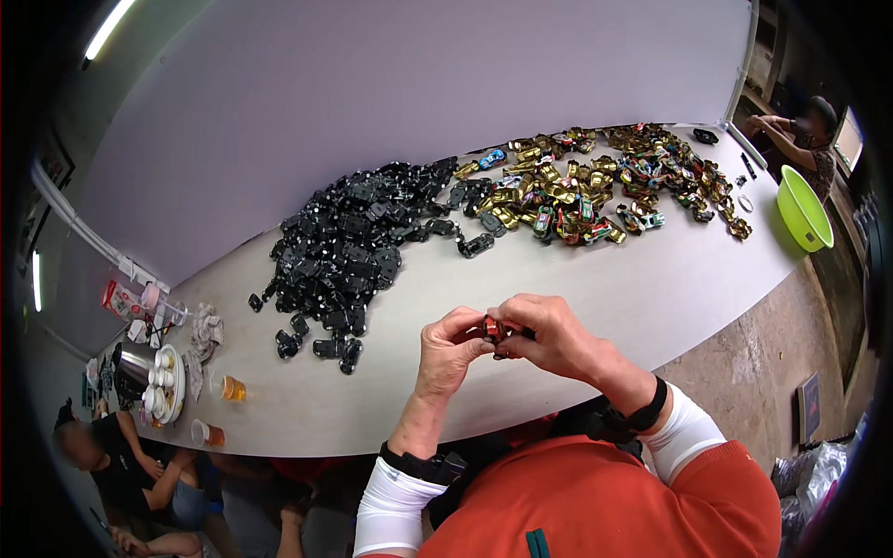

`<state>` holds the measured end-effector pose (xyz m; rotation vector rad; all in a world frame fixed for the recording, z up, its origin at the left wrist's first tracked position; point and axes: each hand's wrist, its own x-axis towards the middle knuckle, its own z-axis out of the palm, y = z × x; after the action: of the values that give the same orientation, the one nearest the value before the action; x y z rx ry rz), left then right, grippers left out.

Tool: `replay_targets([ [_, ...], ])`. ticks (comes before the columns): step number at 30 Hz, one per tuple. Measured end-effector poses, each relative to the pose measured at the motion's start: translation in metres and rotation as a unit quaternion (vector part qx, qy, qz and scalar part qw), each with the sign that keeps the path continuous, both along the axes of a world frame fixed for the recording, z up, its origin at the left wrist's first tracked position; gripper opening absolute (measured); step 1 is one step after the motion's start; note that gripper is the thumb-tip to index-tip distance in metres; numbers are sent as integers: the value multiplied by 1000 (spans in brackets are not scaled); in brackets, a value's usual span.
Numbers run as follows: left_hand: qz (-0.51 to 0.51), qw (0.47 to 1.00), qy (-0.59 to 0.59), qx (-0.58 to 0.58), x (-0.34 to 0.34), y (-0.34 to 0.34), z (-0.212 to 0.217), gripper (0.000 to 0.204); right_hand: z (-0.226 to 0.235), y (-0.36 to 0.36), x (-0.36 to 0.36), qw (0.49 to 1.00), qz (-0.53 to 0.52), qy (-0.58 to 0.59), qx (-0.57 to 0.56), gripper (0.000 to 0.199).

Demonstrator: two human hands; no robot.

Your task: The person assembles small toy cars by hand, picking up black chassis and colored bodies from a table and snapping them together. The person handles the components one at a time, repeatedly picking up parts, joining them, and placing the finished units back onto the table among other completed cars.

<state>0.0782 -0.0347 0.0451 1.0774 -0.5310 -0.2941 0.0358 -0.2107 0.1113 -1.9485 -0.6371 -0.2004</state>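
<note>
Over the near side of the table (pixel 558 288), both of my hands meet around a small red and dark toy car (pixel 492 326). My left hand (pixel 446 355) pinches one end between thumb and fingers. From the other side, my right hand (pixel 551 337) grips it, its fingers curled and hiding much of the toy. Beyond my hands, to the left, lies a big heap of black toy car chassis (pixel 344 246). A spread of gold and multicoloured toy car bodies (pixel 567 191) covers the far middle and right. One black chassis (pixel 475 245) lies apart between the heaps.
A lime green basin (pixel 802 212) stands at the table's right end. On the left are cups of amber drink (pixel 233 389), a tray with white cups (pixel 170 402), a metal kettle (pixel 133 365) and a crumpled cloth (pixel 205 337). People sit at left and far right.
</note>
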Motion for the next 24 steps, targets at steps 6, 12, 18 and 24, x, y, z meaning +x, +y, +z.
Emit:
replay_targets([
  [6,-32,997,61,-26,-4,-10,20,39,4,-1,0,991,-13,91,92,25],
  [12,-41,982,177,-46,-1,-8,7,31,-31,-11,23,990,-56,126,40,23],
  [18,45,959,260,-108,13,10,-36,22,-41,-16,19,958,1,281,47,23],
  [24,7,949,292,-117,17,14,-39,20,-52,-5,9,942,34,308,130,24],
])
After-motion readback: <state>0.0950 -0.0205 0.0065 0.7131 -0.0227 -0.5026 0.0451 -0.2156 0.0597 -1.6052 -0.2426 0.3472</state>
